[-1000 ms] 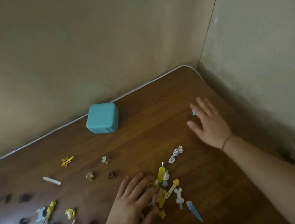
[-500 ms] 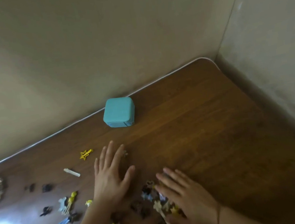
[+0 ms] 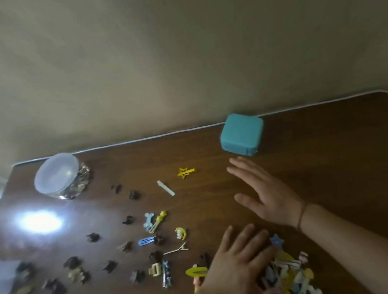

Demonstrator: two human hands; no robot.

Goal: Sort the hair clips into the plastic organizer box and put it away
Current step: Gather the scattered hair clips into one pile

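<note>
Teal box [image 3: 242, 135] and clear round tub [image 3: 56, 174] stand well apart on wooden table [image 3: 335, 154]

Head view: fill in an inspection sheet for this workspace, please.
Surface: brown table, glare patch at left.
Job's things: clips scattered at left; colourful pile at lower right; teal box shut, at the far edge.
Clutter: clear tub on its side by the far left corner.
Grippers: left hand flat beside the pile; right hand open, fingers toward the box.
Cables: nothing seen.
Surroundings: beige wall behind.
</note>
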